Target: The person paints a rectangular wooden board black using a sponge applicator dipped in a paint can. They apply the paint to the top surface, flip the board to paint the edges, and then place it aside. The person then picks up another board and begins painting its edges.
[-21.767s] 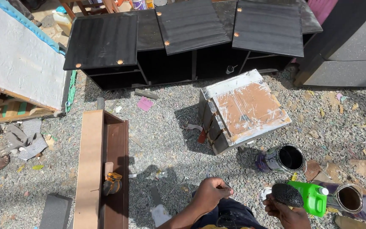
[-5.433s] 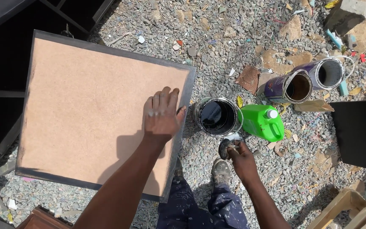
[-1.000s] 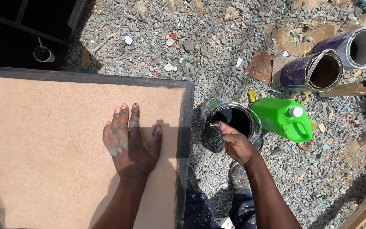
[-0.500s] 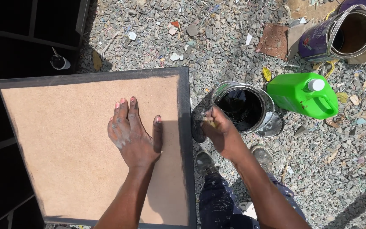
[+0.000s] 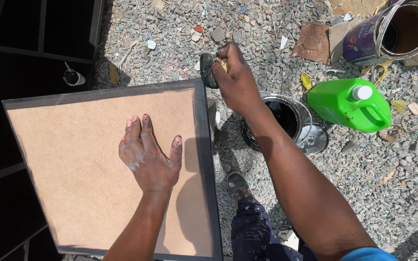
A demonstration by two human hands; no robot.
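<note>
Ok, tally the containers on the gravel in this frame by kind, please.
Open paint cans: 2, a black-filled one by the right hand, a purple one lying tipped.
Green plastic jugs: 1.
Total: 3.

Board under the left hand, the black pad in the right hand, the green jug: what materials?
Board: looks like hardboard or fibreboard, matt tan, no grain showing, edges painted black.
Pad, in the right hand: probably sponge or foam, soaked black; yellowish core shows at the fingers.
Green jug: glossy moulded plastic, white screw cap.
Left hand lies flat on the board.
</note>
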